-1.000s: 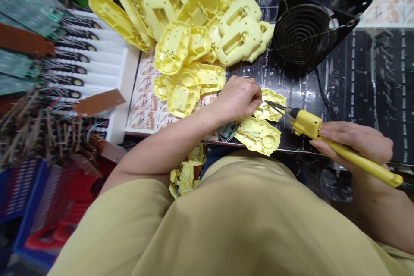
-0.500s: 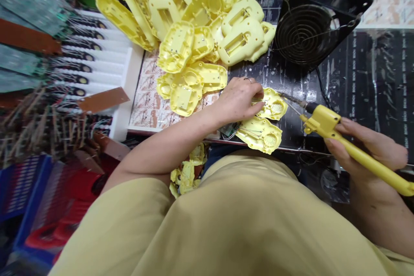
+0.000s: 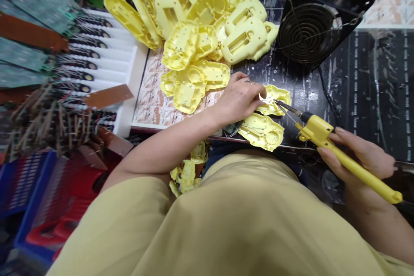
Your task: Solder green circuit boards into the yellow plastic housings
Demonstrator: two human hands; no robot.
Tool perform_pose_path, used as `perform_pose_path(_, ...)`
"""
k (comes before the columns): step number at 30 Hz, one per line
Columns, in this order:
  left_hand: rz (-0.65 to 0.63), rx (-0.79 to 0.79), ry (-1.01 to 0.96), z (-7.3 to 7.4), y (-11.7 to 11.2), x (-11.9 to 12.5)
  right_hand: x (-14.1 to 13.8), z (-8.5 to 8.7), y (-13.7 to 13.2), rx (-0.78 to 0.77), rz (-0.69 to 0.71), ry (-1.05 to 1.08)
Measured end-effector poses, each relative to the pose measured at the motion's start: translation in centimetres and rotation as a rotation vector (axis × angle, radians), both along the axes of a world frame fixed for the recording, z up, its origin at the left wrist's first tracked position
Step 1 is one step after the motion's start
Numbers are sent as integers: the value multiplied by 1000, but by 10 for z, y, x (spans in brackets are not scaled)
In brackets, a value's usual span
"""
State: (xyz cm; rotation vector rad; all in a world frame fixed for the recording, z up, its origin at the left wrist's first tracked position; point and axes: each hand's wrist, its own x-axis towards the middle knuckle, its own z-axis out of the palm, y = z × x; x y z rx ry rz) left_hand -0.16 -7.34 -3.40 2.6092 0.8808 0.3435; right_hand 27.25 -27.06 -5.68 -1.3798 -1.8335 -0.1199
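Observation:
My right hand (image 3: 362, 155) is wrapped around the yellow handle of a soldering iron (image 3: 315, 130), which has a thin wire feed beside its dark barrel. Its tip reaches over a yellow plastic shell half (image 3: 278, 95) on the bench. My left hand (image 3: 239, 98) rests on the left part of that shell, thumb and fingers curled together near the iron's tip; what they pinch is hidden. Just in front lies a second shell half (image 3: 263, 133) with thin wires and a round speaker grille. A small circuit board (image 3: 230, 129) shows partly under my left wrist.
Many yellow shells (image 3: 207, 4) are heaped at the back, with several loose ones nearer. A black fan (image 3: 307, 34) stands behind the iron. On the left, a white foam tray (image 3: 129, 64) holds wired parts and circuit boards. Blue crates (image 3: 35, 207) with red parts sit below.
The soldering iron has moved left, its tip now farther over the upper shell near my left fingers. My left hand stays at that shell. The view has shifted slightly.

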Motion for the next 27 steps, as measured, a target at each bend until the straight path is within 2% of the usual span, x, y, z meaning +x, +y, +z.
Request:
perform_pose_path(4, 22, -51, 45, 8, -2, 6, 1, -3, 0, 25, 7, 33)
perform_pose_path(8, 27, -14, 58, 10, -2, 12, -2, 3, 2, 2, 9, 67)
perform_pose_path(13, 39, -29, 138, 12, -3, 18, -6, 8, 12, 32, 160, 205)
perform_pose_path(16, 30, -31, 144, 12, -2, 20, -4, 9, 20, 37, 189, 228)
perform_pose_path(21, 23, -35, 133, 9, 1, 21, 5, 13, 31, 37, 234, 105)
perform_pose_path(24, 21, -31, 126, 8, 2, 21, 13, 12, 34, -27, 227, -5)
perform_pose_path(27, 23, -27, 127, 9, 2, 21, 22, 10, 32, -102, 198, 72)
